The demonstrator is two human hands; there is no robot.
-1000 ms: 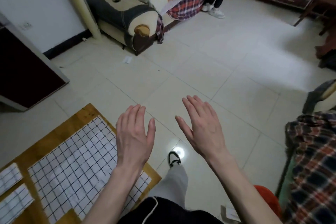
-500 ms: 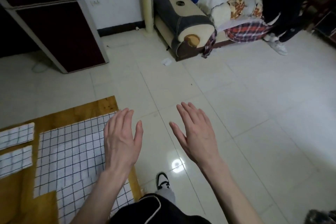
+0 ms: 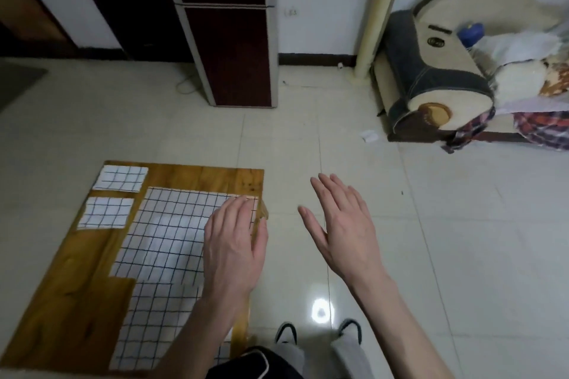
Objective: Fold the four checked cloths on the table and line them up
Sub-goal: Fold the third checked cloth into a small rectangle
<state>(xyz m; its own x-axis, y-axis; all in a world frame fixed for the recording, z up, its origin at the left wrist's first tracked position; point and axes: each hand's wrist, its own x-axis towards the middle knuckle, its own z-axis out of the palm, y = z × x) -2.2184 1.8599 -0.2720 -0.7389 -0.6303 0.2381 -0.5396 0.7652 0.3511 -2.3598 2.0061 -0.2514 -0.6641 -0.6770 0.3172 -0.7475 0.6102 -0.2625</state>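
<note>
A low wooden table [image 3: 77, 301] lies at the lower left. Two folded white checked cloths sit one behind the other at its far left: the farther folded cloth [image 3: 121, 178] and the nearer folded cloth [image 3: 106, 212]. A large unfolded checked cloth [image 3: 172, 231] is spread flat on the right half, overlapping another unfolded cloth [image 3: 154, 326] nearer me. My left hand [image 3: 234, 248] hovers open, palm down, over the right edge of the large cloth. My right hand [image 3: 341, 224] is open, fingers apart, over the tiled floor to the right of the table, holding nothing.
A dark red cabinet [image 3: 228, 40] stands against the far wall. A sofa [image 3: 440, 86] heaped with bedding and a plaid blanket is at the far right, beside a rolled mat [image 3: 378, 21]. My shoes [image 3: 286, 332] are on the tiled floor by the table's right edge.
The view has swung left, bringing the table and all the cloths into sight. Both hands stay open and raised; the left one now lies over the large cloth.
</note>
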